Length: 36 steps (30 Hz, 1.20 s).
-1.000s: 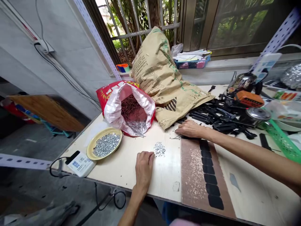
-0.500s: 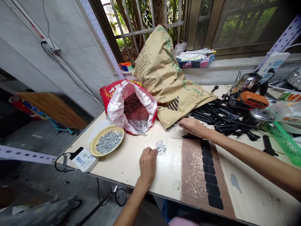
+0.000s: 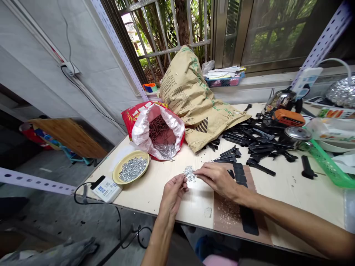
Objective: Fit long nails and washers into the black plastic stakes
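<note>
Now the right hand, no longer by the black parts, is meeting the turned left hand beside the small metal bits on the surface, suggesting fine two-handed work. Each grip is pinching together, any contents being too small to tell. Green print is marking the paper sack, digits apparently reading 2211.

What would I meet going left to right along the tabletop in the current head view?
White device, yellow dish, left hand, small pile of metal pieces, right hand, green basket.
</note>
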Available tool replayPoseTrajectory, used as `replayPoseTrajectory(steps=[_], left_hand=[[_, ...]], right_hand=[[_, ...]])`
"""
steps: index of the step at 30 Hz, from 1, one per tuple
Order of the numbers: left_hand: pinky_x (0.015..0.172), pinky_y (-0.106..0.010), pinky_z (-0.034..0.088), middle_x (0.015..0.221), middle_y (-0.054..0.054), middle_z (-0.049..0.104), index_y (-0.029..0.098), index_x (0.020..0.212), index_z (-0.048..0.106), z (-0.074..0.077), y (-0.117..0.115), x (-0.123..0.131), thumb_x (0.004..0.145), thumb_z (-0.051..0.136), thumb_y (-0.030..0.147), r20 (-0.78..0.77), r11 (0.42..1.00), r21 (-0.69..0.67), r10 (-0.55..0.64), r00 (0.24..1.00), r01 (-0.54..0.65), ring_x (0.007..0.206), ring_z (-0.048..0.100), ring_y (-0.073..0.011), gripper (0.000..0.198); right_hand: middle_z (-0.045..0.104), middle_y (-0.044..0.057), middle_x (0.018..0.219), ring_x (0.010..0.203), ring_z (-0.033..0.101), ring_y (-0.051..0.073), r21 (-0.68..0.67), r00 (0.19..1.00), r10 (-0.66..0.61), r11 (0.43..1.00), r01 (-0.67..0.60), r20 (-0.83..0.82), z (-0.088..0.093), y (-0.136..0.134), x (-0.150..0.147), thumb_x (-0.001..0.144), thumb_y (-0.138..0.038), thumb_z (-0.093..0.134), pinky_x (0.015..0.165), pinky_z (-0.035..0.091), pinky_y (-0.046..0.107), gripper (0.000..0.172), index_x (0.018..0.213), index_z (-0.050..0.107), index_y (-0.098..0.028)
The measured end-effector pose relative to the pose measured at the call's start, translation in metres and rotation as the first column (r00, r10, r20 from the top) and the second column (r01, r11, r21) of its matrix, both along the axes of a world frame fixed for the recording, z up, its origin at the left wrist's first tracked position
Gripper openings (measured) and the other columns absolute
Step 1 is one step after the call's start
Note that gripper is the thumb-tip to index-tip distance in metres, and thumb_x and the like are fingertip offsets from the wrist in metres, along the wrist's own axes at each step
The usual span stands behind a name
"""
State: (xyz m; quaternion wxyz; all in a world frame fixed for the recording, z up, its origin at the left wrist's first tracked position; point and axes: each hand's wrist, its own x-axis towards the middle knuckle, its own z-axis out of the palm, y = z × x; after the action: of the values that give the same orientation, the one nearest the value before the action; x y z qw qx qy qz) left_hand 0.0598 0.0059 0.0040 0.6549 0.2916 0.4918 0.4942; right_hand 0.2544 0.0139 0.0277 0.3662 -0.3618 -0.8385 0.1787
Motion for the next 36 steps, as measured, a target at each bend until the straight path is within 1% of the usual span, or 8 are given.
replayPoseTrajectory(steps=[2, 5, 9, 14, 19, 24, 29, 36], left_hand=[[0.054, -0.019, 0.047, 0.068, 0.001, 0.06, 0.011, 0.075, 0.064, 0.009, -0.007, 0.006, 0.06, 0.08, 0.031, 0.142, 0.999, -0.034, -0.018, 0.99, 0.023, 0.053, 0.05, -0.0049, 0.03], [0.053, -0.019, 0.049, 0.068, 0.0, 0.061, 0.01, 0.074, 0.064, 0.016, -0.015, 0.014, 0.06, 0.081, 0.028, 0.198, 0.999, -0.031, -0.024, 0.98, 0.03, 0.052, 0.052, -0.0045, 0.028], [0.052, -0.019, 0.049, 0.067, 0.0, 0.062, 0.009, 0.072, 0.065, 0.02, -0.021, 0.021, 0.06, 0.081, 0.028, 0.172, 1.0, 0.003, -0.026, 0.985, 0.025, 0.052, 0.053, -0.0049, 0.027], [0.053, -0.019, 0.05, 0.067, -0.001, 0.063, 0.009, 0.073, 0.066, 0.025, -0.025, 0.026, 0.061, 0.08, 0.027, 0.081, 0.998, 0.064, -0.028, 0.996, 0.023, 0.053, 0.054, -0.0057, 0.026], [0.055, -0.021, 0.052, 0.068, -0.002, 0.064, 0.008, 0.078, 0.068, 0.027, -0.028, 0.031, 0.063, 0.078, 0.027, 0.04, 0.995, 0.095, -0.044, 0.998, 0.04, 0.053, 0.055, -0.0059, 0.027], [0.057, -0.021, 0.052, 0.067, -0.002, 0.065, 0.008, 0.079, 0.069, 0.027, -0.03, 0.038, 0.064, 0.077, 0.027, -0.033, 0.99, 0.134, -0.049, 0.998, 0.053, 0.053, 0.055, -0.0065, 0.025], [0.058, -0.022, 0.051, 0.065, -0.002, 0.065, 0.008, 0.078, 0.069, 0.029, -0.034, 0.044, 0.066, 0.076, 0.028, -0.086, 0.985, 0.137, -0.09, 0.992, 0.102, 0.053, 0.056, -0.0073, 0.025], [0.058, -0.022, 0.05, 0.064, -0.002, 0.064, 0.009, 0.078, 0.069, 0.031, -0.035, 0.048, 0.067, 0.074, 0.031, -0.163, 0.972, 0.147, -0.157, 0.974, 0.181, 0.053, 0.056, -0.008, 0.025]], right_hand=[[0.057, 0.005, 0.087, 0.081, 0.054, 0.015, 0.0, 1.0, -0.019, 1.0, 0.019, 0.018, 0.001, -0.009, -0.003, 0.093, -0.02, 0.045, 0.07, 0.044, 0.025, 0.02, 0.105, 0.062, -0.018], [0.055, 0.004, 0.083, 0.078, 0.053, 0.015, 0.025, 0.997, -0.057, 0.998, 0.056, 0.061, 0.006, -0.017, -0.003, 0.094, -0.022, 0.044, 0.068, 0.043, 0.024, 0.02, 0.102, 0.062, -0.018], [0.054, 0.003, 0.08, 0.074, 0.052, 0.013, 0.089, 0.981, -0.127, 0.989, 0.115, 0.148, 0.013, -0.024, 0.001, 0.093, -0.024, 0.046, 0.064, 0.039, 0.022, 0.018, 0.098, 0.063, -0.019], [0.055, 0.002, 0.079, 0.071, 0.051, 0.013, 0.228, 0.926, -0.236, 0.958, 0.172, 0.295, 0.021, -0.036, 0.005, 0.092, -0.019, 0.048, 0.06, 0.033, 0.024, 0.015, 0.093, 0.063, -0.019], [0.055, 0.001, 0.08, 0.071, 0.051, 0.013, 0.279, 0.883, -0.28, 0.943, 0.181, 0.376, 0.018, -0.046, 0.01, 0.09, -0.013, 0.047, 0.057, 0.029, 0.026, 0.015, 0.094, 0.06, -0.02], [0.057, 0.002, 0.078, 0.073, 0.052, 0.014, 0.294, 0.897, -0.302, 0.933, 0.209, 0.321, 0.012, -0.051, 0.015, 0.093, -0.018, 0.044, 0.058, 0.029, 0.025, 0.014, 0.092, 0.058, -0.019], [0.057, 0.001, 0.073, 0.068, 0.051, 0.013, 0.312, 0.904, -0.332, 0.918, 0.244, 0.271, 0.012, -0.055, 0.019, 0.095, -0.022, 0.041, 0.057, 0.028, 0.025, 0.021, 0.084, 0.058, -0.018], [0.056, 0.002, 0.075, 0.067, 0.051, 0.013, 0.297, 0.913, -0.336, 0.918, 0.263, 0.23, 0.01, -0.061, 0.026, 0.095, -0.022, 0.041, 0.056, 0.03, 0.024, 0.022, 0.084, 0.059, -0.018]])
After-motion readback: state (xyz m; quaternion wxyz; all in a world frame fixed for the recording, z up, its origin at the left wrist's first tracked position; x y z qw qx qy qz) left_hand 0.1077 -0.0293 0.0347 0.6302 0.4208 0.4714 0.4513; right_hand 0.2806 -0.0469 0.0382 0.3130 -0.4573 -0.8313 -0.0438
